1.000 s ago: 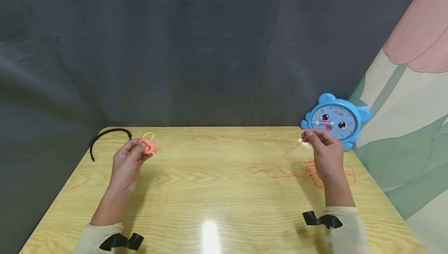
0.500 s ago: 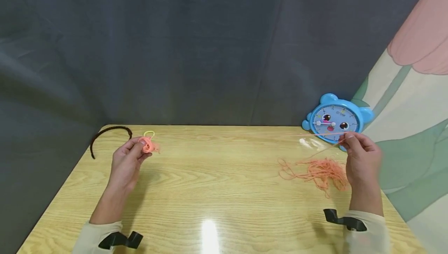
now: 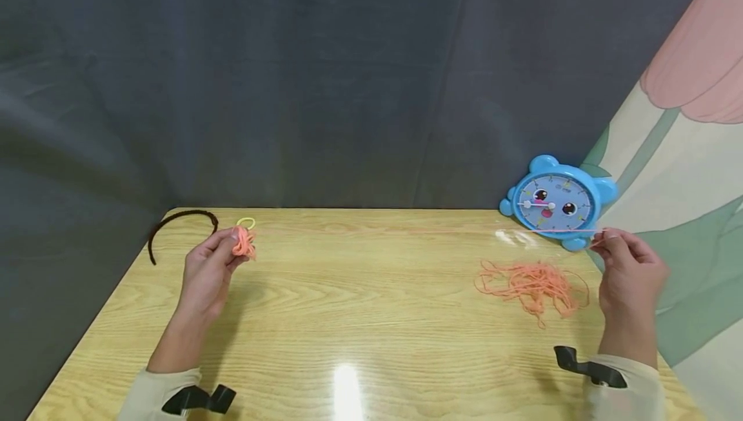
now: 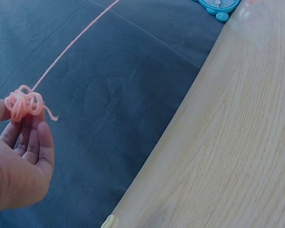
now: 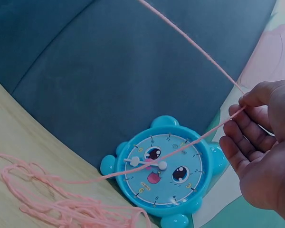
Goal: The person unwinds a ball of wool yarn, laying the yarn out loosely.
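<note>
My left hand point(image 3: 203, 279) pinches a small looped bundle of pink-orange yarn point(image 4: 26, 103) between thumb and fingers, above the left part of the table. A short tail of yarn sticks out of the bundle. From it one strand point(image 4: 73, 42) runs taut across to my right hand point(image 3: 633, 279), which pinches it between thumb and forefinger near the table's right edge. Beyond those fingertips, the strand slopes down in the right wrist view to a loose tangled pile of the same yarn point(image 3: 536, 289) lying on the table.
A blue toy clock point(image 3: 554, 205) with a cartoon face leans at the back right. At the back left lie a dark curved band point(image 3: 180, 215) and a yellow ring point(image 3: 246, 222). A dark curtain point(image 3: 348, 86) hangs behind the wooden table point(image 3: 360, 318).
My right hand has moved right, past the clock, drawing the strand out straight. The yarn pile has come into fuller view. My left hand has stayed nearly in place, its bundle turned slightly.
</note>
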Action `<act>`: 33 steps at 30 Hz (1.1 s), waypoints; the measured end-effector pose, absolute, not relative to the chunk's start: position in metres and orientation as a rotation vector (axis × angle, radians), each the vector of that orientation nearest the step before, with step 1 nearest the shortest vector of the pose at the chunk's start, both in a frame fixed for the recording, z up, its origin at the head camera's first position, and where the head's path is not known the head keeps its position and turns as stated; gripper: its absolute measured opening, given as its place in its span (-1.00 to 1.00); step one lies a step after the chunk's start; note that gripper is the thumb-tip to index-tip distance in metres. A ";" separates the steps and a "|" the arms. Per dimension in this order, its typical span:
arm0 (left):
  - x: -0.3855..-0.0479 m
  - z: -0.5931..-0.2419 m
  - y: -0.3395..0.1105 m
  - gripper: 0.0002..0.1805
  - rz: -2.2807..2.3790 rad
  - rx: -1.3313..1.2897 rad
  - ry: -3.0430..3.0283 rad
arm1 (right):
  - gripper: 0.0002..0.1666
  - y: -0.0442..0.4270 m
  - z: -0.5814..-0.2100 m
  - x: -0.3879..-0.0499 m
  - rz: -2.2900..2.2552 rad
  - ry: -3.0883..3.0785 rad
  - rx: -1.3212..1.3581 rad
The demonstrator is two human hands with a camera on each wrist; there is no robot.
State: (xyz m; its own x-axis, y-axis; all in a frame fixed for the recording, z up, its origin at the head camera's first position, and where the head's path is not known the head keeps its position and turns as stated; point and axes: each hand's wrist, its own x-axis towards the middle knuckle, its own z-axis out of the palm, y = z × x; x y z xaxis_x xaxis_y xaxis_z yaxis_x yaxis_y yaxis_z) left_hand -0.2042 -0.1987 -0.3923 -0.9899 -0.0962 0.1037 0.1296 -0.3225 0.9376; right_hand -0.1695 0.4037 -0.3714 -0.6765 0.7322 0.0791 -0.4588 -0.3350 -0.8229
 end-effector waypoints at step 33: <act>-0.207 -0.388 -0.205 -0.83 -2.450 -0.081 -1.688 | -0.86 0.470 -0.440 -0.147 1.934 -1.801 -0.794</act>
State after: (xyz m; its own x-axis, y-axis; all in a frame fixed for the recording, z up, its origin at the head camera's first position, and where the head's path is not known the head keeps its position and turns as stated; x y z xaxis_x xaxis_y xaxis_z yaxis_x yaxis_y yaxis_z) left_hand -0.2075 -0.2046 -0.3879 -0.9849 -0.1050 0.1377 0.1661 -0.3474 0.9229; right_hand -0.1468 0.4702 -0.4400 -0.7682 0.6235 -0.1457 0.1010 -0.1067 -0.9891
